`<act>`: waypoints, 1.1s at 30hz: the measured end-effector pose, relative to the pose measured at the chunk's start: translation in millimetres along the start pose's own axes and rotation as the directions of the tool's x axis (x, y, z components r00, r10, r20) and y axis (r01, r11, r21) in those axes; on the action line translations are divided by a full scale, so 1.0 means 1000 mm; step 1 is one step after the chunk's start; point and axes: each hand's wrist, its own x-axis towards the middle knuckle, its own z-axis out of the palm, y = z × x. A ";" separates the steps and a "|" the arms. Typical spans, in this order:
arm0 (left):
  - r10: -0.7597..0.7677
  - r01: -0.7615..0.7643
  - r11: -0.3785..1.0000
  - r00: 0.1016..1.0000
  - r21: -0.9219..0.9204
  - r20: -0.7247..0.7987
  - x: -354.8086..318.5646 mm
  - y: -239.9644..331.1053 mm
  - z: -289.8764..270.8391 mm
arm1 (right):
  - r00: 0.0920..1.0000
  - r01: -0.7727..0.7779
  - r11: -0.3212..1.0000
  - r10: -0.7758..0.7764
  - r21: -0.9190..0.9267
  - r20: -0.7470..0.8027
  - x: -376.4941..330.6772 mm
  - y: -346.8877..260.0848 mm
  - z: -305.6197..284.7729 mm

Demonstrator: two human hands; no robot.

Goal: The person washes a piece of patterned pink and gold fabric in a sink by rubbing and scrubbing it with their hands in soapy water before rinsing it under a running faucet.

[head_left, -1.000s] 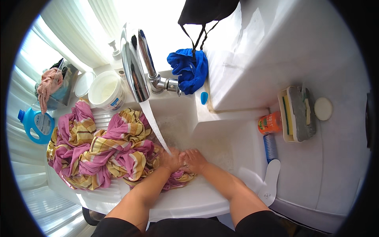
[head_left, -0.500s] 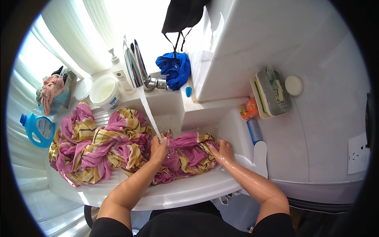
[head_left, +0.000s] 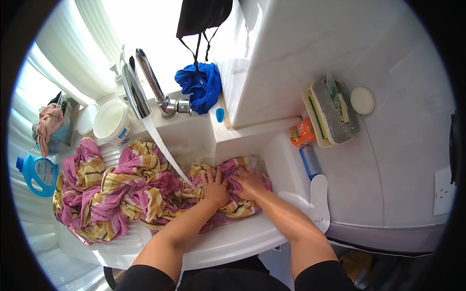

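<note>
From nine o'clock toward the centre, the pink-and-yellow striped cloth [head_left: 121, 194] lies heaped across the white sink [head_left: 233, 242], most of it bunched and apparently not yet worked, while the tap [head_left: 138, 87] at eleven o'clock runs water onto its middle. The left hand [head_left: 214, 186] presses flat with fingers spread on the wet end. At its three o'clock, the right hand [head_left: 248, 183] bears down likewise, palm open, pinching nothing.

A blue detergent bottle [head_left: 36, 174] with a pale label stands at nine o'clock; an orange labelled tub [head_left: 302, 133] sits at three o'clock.
</note>
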 end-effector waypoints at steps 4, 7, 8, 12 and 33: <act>-0.341 0.303 0.923 0.930 -0.238 -0.137 0.013 -0.024 -0.031 | 0.774 -0.353 0.751 0.569 0.558 -0.276 0.018 0.013 0.000; -0.487 0.401 0.837 0.856 -0.372 -0.174 0.019 -0.038 -0.003 | 0.719 -0.561 0.423 0.674 0.711 0.167 0.035 0.002 0.009; -0.510 0.362 0.742 0.851 -0.564 -0.123 0.030 -0.046 0.014 | 0.727 -0.532 0.266 0.630 0.804 0.272 0.041 -0.009 0.009; -0.344 0.184 0.221 0.934 -0.958 0.100 -0.007 -0.021 -0.026 | 0.868 -0.457 -0.080 0.179 0.886 0.464 0.013 -0.035 -0.015; -0.199 0.174 0.975 0.959 -0.135 -0.201 0.036 -0.004 0.016 | 0.953 -0.260 0.946 0.219 0.194 0.208 0.041 0.003 0.024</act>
